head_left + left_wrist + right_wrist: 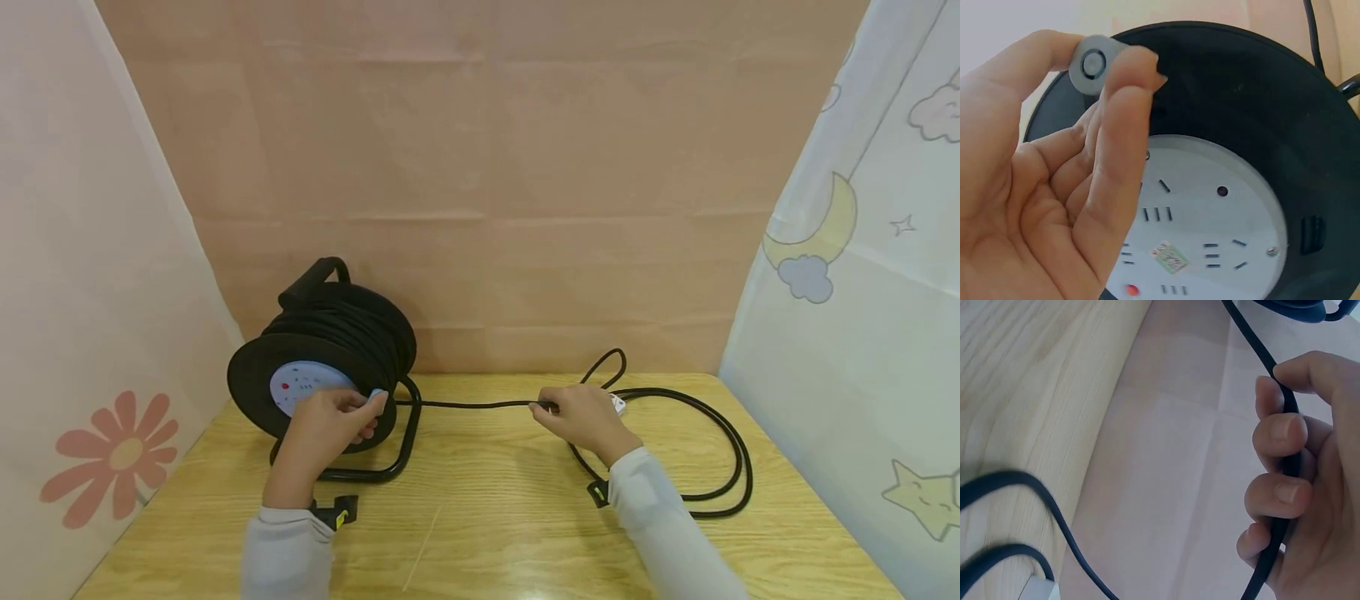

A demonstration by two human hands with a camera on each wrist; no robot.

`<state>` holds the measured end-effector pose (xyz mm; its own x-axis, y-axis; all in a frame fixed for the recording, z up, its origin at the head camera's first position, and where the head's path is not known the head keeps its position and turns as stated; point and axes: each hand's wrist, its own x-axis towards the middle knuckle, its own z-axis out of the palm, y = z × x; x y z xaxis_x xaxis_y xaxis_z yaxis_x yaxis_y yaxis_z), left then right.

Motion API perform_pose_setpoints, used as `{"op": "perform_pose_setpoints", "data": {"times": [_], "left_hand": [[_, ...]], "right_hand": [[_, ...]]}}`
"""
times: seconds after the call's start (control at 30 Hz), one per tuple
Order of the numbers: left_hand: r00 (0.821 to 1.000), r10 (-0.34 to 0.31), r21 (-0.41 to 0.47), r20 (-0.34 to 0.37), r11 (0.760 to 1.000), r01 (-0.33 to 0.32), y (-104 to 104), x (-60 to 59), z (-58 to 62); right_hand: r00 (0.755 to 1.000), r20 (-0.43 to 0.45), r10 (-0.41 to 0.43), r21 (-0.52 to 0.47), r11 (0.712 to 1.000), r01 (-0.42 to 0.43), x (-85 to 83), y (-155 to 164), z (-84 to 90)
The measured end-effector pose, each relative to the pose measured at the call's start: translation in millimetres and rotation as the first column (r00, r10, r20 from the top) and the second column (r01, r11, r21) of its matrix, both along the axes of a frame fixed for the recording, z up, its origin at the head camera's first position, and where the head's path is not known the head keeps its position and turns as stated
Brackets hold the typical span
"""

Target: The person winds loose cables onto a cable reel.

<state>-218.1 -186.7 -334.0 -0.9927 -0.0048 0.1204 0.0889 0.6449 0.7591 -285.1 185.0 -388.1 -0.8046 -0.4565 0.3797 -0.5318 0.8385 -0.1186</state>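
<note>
Toward the back left corner of the bench (487, 500) stands our cable reel (322, 367), a black drum on a bent tube stand, its pale socket plate facing us. Our left hand (330, 425) is on the front of the drum, thumb and fingers pinching the small grey knob (1092, 64) near the rim; the wrist view shows the knob clamped between thumb and forefinger, with the other fingers loosely folded beneath. From the reel a black cable (472, 405) runs level across the bench to our right hand (585, 421), which sits near the middle of the back edge. That hand is closed round the cable, the fingers curled over it so that it passes through the fist. Beyond the right hand the cable lies in loose loops toward the back right corner, and something white (618, 404) shows just beside the knuckles; we cannot tell what it is. Patterned cloth hangs on both sides of the bench.
</note>
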Motion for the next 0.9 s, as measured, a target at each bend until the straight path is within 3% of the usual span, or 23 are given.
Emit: {"op": "perform_pose_setpoints", "data": {"times": [0.23,0.37,0.63,0.9], "left_hand": [[0.994,-0.064,0.006,0.089,0.998,0.064,-4,-5.2,-8.6],[0.983,-0.114,0.011,0.147,0.994,0.113,-8,-10.1,-17.4],[0.932,-0.264,0.145,0.249,0.962,0.233,-19,-19.6,-37.8],[0.893,-0.345,0.187,0.290,0.935,0.301,-31,-23.9,-51.1]], "right_hand": [[1.000,0.002,0.019,0.022,1.000,-0.019,-1.2,-13,-3.2],[0.998,-0.052,0.047,0.015,0.999,-0.046,-1.6,-21,-5.9],[0.988,-0.147,0.051,0.038,0.998,-0.046,-2.9,-35,-9.8],[0.988,-0.113,0.105,-0.003,0.994,-0.106,-2.5,-44,-11.7]]}}
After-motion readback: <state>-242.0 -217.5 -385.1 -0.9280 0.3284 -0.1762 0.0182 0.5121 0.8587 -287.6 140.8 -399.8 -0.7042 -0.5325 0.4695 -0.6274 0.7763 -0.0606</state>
